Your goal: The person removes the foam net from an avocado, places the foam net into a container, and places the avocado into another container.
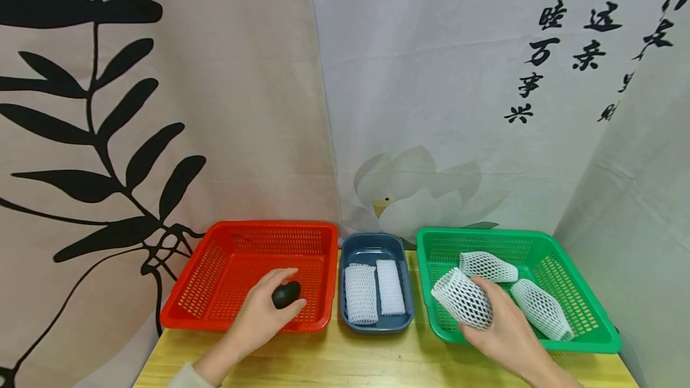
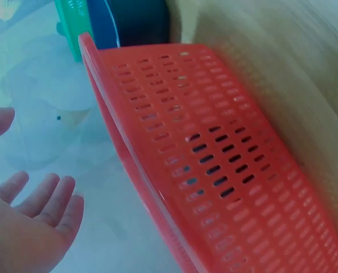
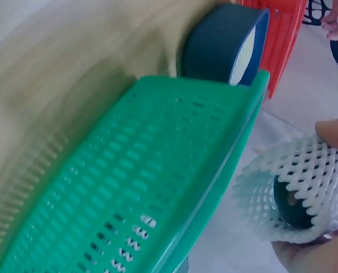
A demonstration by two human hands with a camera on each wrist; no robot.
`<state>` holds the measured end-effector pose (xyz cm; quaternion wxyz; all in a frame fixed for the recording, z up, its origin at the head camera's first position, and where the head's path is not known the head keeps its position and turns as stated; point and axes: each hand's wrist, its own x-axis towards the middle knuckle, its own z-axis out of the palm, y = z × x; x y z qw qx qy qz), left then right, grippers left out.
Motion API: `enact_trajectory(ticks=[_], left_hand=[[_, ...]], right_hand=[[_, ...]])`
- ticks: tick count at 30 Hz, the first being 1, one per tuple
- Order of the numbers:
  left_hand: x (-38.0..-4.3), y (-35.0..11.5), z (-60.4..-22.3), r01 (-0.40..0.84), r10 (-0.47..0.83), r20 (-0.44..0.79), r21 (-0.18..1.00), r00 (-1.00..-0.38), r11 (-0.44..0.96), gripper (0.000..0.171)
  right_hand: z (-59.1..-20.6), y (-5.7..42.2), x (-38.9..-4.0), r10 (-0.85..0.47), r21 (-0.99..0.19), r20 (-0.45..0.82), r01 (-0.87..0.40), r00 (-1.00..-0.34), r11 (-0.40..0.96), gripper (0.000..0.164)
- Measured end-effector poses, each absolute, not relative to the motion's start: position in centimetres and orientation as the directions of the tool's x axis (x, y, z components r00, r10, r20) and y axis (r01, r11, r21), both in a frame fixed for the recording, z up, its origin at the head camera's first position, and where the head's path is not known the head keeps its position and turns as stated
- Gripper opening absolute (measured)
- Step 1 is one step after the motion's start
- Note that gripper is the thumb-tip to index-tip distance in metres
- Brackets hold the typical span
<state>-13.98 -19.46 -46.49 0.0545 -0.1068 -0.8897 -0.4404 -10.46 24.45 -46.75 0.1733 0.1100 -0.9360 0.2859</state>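
My left hand (image 1: 264, 310) hovers over the red basket (image 1: 202, 316), thumb and fingers spread and holding nothing, as the left wrist view shows. Below it in the basket lies a dark green avocado (image 1: 286, 294), framed between the fingers in the head view. My right hand (image 1: 504, 331) grips a white foam net sleeve (image 1: 463, 298) above the near left side of the green basket (image 1: 593, 340). Inside that sleeve's mouth, a second dark avocado (image 3: 291, 207) shows in the right wrist view. Two more sleeves, plump in shape, lie in the green basket: one farther back (image 1: 487, 266), one at right (image 1: 541, 310).
Between the baskets stands a dark blue tray (image 1: 377, 329) with two flat white foam sleeves side by side, a wider one (image 1: 361, 294) and a narrower one (image 1: 390, 287). All containers rest on a wooden table (image 1: 372, 364). A printed cloth (image 1: 259, 106) hangs behind.
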Motion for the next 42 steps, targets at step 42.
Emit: enact_trajectory(ticks=[42], left_hand=[[-8.2,-14.2,-48.6,0.220,0.354,-0.014,0.760,-0.935,0.611,0.057]], right_hand=[[-52.5,17.6,-6.7,-0.490,-0.463,0.203,-0.524,-0.848,0.715,0.082]])
